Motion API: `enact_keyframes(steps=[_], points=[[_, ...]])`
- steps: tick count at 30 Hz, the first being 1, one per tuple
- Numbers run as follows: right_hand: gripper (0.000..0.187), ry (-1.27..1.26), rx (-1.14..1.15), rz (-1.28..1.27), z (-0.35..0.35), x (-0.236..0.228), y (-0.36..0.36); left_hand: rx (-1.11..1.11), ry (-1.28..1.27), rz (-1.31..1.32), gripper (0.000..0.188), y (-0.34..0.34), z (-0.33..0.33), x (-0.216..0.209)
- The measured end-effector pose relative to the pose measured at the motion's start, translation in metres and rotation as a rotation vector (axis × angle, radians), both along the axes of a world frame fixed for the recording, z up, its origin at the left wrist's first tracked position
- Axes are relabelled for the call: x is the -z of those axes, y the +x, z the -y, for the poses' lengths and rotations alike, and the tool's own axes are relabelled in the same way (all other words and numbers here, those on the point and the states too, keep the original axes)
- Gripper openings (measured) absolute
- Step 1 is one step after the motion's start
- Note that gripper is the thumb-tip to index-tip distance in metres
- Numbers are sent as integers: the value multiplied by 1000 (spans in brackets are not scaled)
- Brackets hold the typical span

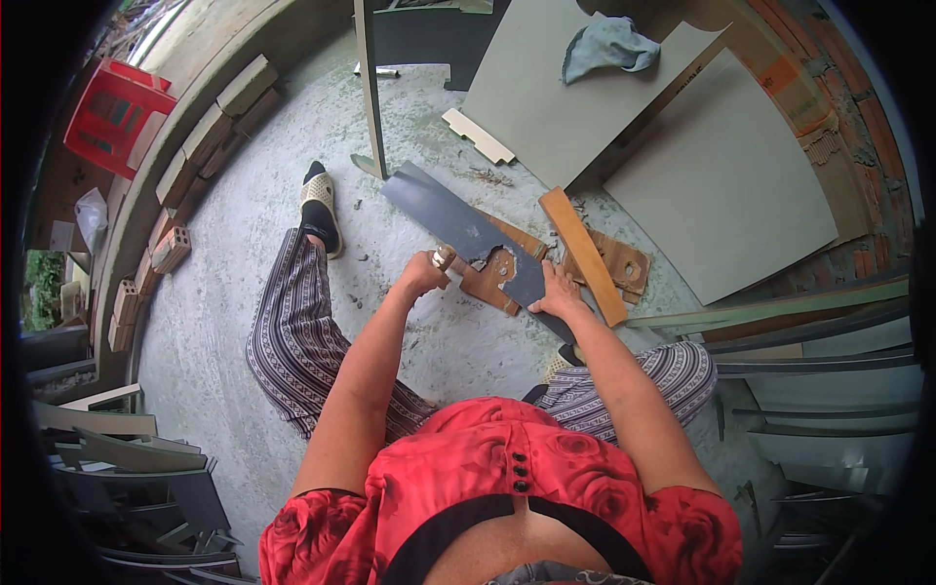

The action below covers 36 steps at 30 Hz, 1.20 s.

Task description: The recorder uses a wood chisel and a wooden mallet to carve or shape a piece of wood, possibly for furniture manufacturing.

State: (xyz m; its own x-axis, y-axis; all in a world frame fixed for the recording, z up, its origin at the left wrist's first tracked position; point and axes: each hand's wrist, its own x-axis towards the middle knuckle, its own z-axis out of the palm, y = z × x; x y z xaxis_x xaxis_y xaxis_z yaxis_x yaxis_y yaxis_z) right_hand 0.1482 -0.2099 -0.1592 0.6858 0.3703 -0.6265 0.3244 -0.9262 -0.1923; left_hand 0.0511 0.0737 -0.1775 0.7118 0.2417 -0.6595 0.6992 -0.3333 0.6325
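Note:
A long dark grey board [447,211] lies slanted in front of me, its coating broken away in a ragged patch of bare wood [502,264]. My left hand [423,274] is closed round a short tool [445,257] with a pale handle and a metal band. The tool's working end is not clear, so its exact kind cannot be made out. Across the board's near part lies my right hand [558,290], fingers at one edge and thumb at the other, gripping it. Brown wood pieces [489,291] sit underneath and beside the board.
An orange-brown wood strip [583,255] lies to the right of the board. Large pale panels [726,185] lean at the right, with a blue cloth [609,49] on one. Bricks [172,250] line the left edge near a red plastic chair [117,115]. Panel offcuts [136,453] are piled lower left.

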Motion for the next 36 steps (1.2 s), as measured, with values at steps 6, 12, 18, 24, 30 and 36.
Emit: enact_keyframes(steps=[6,12,18,24,30,36], points=[[101,-31,91,102,-2,-10,1,25,-46,-55,26,4,2,-10],[56,185,-26,-77,-14,-41,7,-113,-43,172,32,1,-14,-3],[22,452,-233,410,2,-21,-6,-241,-116,281,29,18,-7,-33],[54,341,-470,540,1,-4,-31,-439,34,260,23,2,-18,-18],[98,6,-585,293,-15,5,-55,-359,42,-34,19,-4,-19,-19],[93,-19,-534,208,-15,6,-52,-144,289,61,31,15,-17,-33]])
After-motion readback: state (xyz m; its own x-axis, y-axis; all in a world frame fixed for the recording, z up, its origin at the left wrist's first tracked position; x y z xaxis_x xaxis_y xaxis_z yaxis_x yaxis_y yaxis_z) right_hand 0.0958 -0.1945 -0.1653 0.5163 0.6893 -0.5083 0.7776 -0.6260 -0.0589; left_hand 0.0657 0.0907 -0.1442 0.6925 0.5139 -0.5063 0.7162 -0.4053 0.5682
